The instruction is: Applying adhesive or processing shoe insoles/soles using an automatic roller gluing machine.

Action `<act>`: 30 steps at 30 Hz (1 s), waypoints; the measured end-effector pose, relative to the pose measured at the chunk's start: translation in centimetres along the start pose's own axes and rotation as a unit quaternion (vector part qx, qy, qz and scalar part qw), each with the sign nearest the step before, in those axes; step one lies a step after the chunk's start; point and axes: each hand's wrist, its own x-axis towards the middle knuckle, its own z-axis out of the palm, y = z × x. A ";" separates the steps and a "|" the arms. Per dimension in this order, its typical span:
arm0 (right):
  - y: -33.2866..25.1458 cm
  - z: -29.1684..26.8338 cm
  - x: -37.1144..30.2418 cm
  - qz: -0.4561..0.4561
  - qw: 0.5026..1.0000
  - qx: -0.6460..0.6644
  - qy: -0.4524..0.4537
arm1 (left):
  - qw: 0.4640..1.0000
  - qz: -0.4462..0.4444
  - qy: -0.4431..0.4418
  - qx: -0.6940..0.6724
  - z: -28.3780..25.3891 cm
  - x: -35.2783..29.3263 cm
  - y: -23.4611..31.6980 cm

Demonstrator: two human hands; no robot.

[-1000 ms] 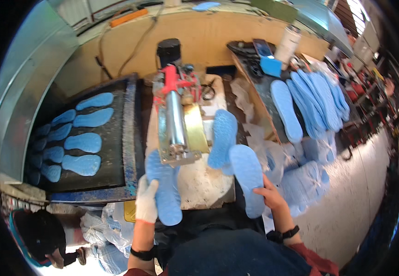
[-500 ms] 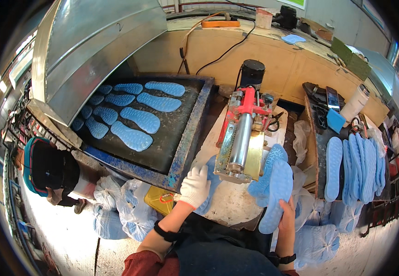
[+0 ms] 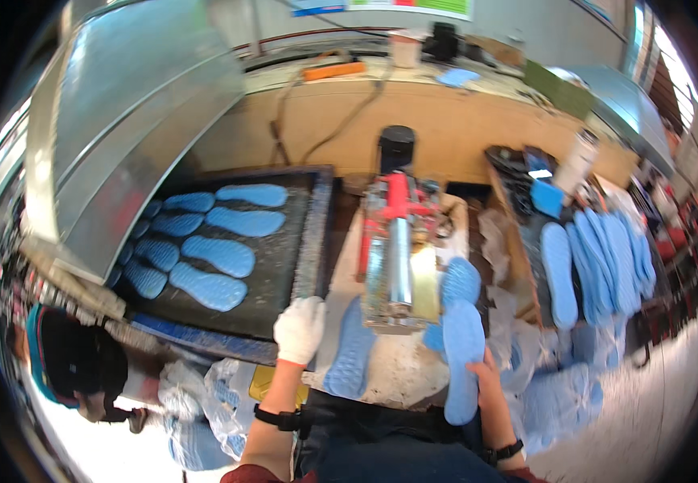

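Observation:
My right hand (image 3: 490,378) is bare and grips a blue insole (image 3: 463,354) by its right edge, thumb on its face. Behind it, another textured insole (image 3: 460,280) lies at the right side of the roller machine (image 3: 399,266). My left hand (image 3: 299,328), in a white knit glove, is at the near right corner of the dark tray (image 3: 304,241); its fingers point forward, slightly blurred, with nothing visible in them. A blue insole (image 3: 350,350) rests on the pale board just right of that glove. Several blue insoles (image 3: 218,256) lie in rows on the tray.
A metal hood (image 3: 140,121) slants over the tray's left part. To the right, a side table carries a row of insoles (image 3: 558,274), a blue box (image 3: 546,197) and a pale bottle (image 3: 578,161). Bagged insoles (image 3: 558,402) lie below. Another person (image 3: 75,362) is at lower left.
My left hand has moved left, from beside the insole on the board to the tray's corner. My right hand still holds its insole, now more upright. The view has shifted.

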 end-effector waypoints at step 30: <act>1.5 1.6 7.2 -0.001 0.935 -0.351 -0.045 | 0.990 -0.033 -0.011 -0.134 0.0 0.1 -0.9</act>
